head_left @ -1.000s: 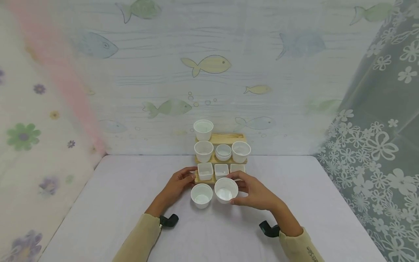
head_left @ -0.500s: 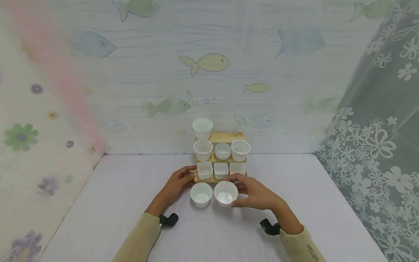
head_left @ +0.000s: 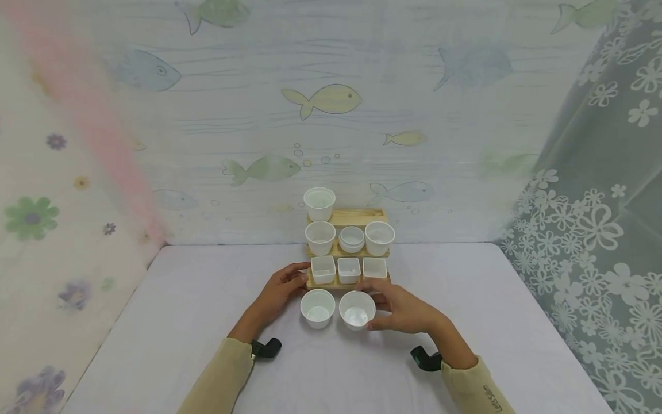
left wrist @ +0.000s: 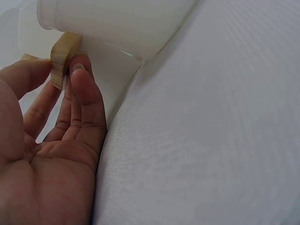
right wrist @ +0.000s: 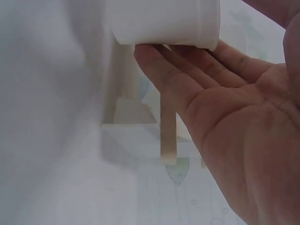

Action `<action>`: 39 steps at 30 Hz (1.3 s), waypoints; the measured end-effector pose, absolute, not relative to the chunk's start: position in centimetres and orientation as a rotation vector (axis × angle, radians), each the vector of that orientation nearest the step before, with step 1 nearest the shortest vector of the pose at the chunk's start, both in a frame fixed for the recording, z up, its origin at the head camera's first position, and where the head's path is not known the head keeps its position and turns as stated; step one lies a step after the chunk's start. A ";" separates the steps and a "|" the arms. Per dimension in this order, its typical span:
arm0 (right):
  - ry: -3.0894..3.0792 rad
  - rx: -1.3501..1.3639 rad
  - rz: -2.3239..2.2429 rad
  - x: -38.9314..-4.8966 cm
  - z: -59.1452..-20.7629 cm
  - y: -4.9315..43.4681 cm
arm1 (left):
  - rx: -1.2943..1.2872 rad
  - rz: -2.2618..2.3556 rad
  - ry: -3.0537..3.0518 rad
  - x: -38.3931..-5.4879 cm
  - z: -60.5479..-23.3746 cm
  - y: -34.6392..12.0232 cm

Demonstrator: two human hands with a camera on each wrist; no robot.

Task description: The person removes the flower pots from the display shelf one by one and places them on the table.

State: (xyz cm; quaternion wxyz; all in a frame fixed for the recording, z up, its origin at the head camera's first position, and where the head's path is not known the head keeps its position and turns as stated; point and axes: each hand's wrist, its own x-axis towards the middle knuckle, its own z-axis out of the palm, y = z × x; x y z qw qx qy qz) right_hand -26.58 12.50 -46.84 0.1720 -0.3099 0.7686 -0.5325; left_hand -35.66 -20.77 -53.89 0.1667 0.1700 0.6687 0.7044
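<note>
While the left hand (head_left: 281, 289) pinched the tiered pale-wood rack (head_left: 358, 217), the right hand (head_left: 402, 307), nearer, gripped a round white plastic cup (head_left: 357, 311) just in front of that rack!

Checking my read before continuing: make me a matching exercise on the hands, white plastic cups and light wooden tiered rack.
Things:
1. Left hand
2. Right hand
3. Three square white plastic cups
4. Top tier of the light wooden rack

Places and states:
A. lined up on the lowest tier
B. bears one tall round white plastic cup
C. holding a round white plastic cup in front
D. pinching the rack's left end

Pairs: 1-D, 2-C, 3-A, 4-B
</note>
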 end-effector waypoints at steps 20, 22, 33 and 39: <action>2.197 -0.896 -1.404 -25.6 -47.7 13.2 | 0.442 2.038 1.901 -33.4 -54.0 -20.3; 2.207 -0.903 -1.390 -25.5 -47.6 13.2 | 0.436 2.044 1.896 -33.2 -54.0 -20.3; 2.158 -0.882 -1.373 -24.7 -47.9 13.8 | 0.428 2.046 1.937 -31.5 -54.1 -19.8; 2.151 -0.882 -1.380 -24.4 -48.0 14.0 | 0.406 2.043 1.955 -30.6 -53.8 -19.6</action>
